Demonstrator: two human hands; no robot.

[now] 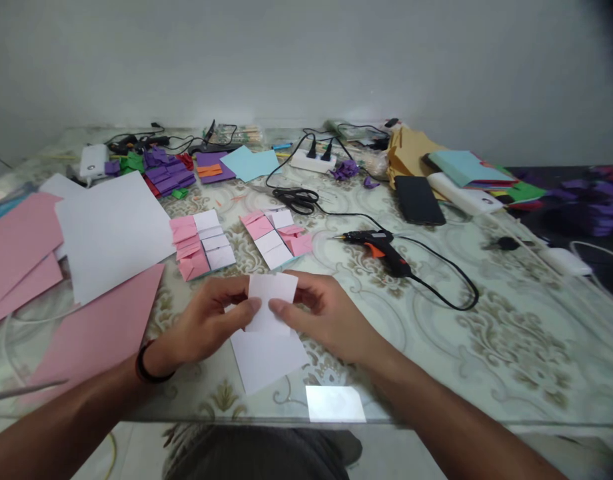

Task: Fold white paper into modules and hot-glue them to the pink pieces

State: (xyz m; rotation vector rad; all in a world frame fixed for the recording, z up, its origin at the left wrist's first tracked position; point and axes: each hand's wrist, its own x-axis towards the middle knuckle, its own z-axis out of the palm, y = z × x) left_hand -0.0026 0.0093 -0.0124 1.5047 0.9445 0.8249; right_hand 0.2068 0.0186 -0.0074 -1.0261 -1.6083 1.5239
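A small white piece of paper (270, 293) is pinched between my two hands, thumbs on its face. My left hand (214, 313) grips its left edge and my right hand (319, 307) its right edge; the other fingers are tucked behind it. Under it on the table lies a larger white paper sheet (269, 363). Beyond my hands are two groups of folded pink and white pieces, one at left (201, 245) and one near the middle (276, 238). A small white rectangle (335, 404) lies at the table's front edge.
A glue gun (379, 250) with its cord lies right of centre, scissors (296, 200) behind it. A black phone (419, 200) rests at right. White sheets (116, 233) and pink sheets (101, 327) cover the left. A power strip (314, 160) and purple folded strips (166, 170) are farther back.
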